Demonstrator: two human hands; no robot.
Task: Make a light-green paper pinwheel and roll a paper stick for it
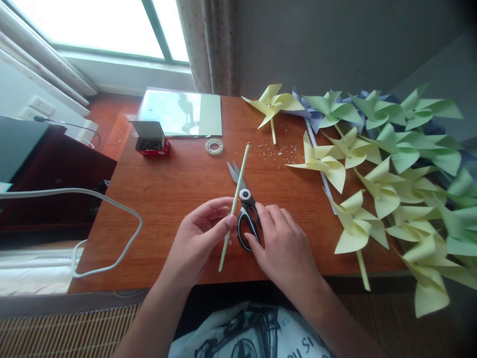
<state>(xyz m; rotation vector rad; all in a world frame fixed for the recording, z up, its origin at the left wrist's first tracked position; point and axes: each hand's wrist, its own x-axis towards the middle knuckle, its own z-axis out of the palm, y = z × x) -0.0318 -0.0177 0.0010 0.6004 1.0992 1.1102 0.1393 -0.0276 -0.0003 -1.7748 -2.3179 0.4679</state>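
Observation:
My left hand (204,233) pinches a thin pale yellow rolled paper stick (240,181) between thumb and fingers, and the stick slants up and away over the table. Black-and-grey scissors (245,211) lie just right of it, blades slightly apart and pointing away from me. My right hand (281,238) has its fingers curled at the scissors' handles, with the thumb by the lower loop. Beyond the blades, tiny paper scraps (279,153) are scattered. A yellow paper pinwheel (274,105) on a short stick lies past them.
Several yellow and green pinwheels (406,149) cover the right side of the wooden table (167,199). A roll of tape (214,146), an open red box (152,144) of dark small pieces and a clear sleeve of sheets (211,114) are at the back left. A white cable (128,214) loops over the left edge.

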